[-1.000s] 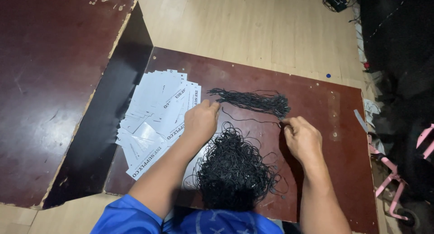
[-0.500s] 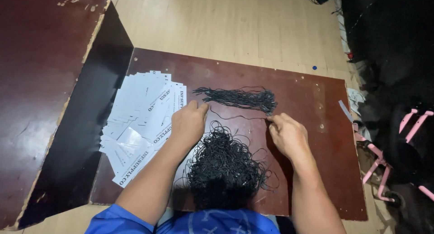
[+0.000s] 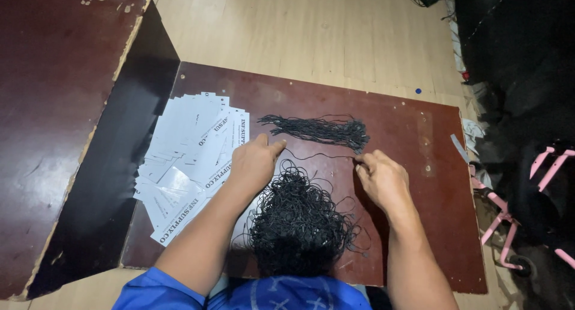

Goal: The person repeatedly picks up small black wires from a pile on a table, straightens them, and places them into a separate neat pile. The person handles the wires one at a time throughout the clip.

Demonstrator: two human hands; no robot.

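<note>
The left hand point(image 3: 254, 163) and right hand point(image 3: 383, 178) each pinch one end of a single black string point(image 3: 320, 156), stretched between them on the dark red board point(image 3: 407, 124). A straightened bundle of strings point(image 3: 317, 129) lies just beyond; a tangled heap point(image 3: 296, 223) sits nearer. White paper tags point(image 3: 188, 154) spread at the left.

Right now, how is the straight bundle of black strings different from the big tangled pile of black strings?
The straight bundle lies flat, its strands drawn side by side in a narrow strip; the tangled pile is a loose, curly heap. The bundle is smaller and lies farther from the person, beyond both hands; the pile is larger and lies between the forearms. The left hand and right hand stretch one string between them. Both bundle and pile are thin black string on the brown board.
</note>
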